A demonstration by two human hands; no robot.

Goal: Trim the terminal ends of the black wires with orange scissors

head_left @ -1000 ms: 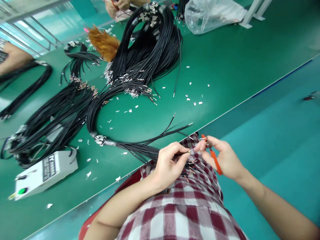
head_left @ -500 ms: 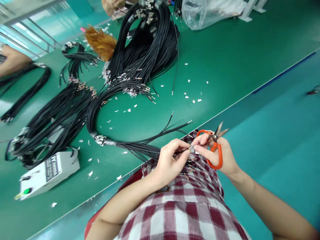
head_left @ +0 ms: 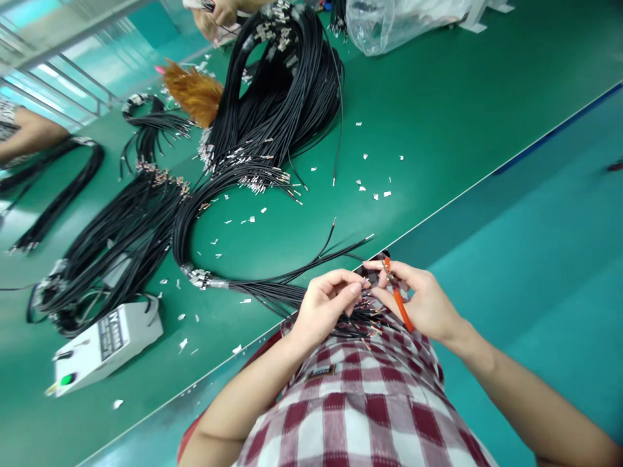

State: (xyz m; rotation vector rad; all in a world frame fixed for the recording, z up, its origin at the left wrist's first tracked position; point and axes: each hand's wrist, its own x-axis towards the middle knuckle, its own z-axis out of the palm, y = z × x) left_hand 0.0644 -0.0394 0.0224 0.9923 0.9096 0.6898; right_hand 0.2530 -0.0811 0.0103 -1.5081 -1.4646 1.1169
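My left hand (head_left: 328, 301) is closed in a pinch on the end of a black cable at the table's front edge. Right beside it, my right hand (head_left: 421, 295) holds scissors with orange handles (head_left: 402, 309), their blades turned toward the left hand and partly hidden by fingers. A bundle of black cables (head_left: 272, 290) runs from the table to my lap, where several stripped ends (head_left: 372, 318) lie over the checked apron (head_left: 379, 395). White connectors (head_left: 199, 277) sit at the bundle's bend.
A large coil of black cables (head_left: 302, 97) lies at the back, near a brown feather duster (head_left: 192, 94). More cable bundles (head_left: 121, 220) and a white box with a green button (head_left: 109, 347) are at left. White scraps (head_left: 363, 188) dot the green table. Another person's arm (head_left: 36, 133) shows far left.
The scissors have swung round in my right hand, from blades pointing up and right to blades toward the left hand. The view has shifted slightly.
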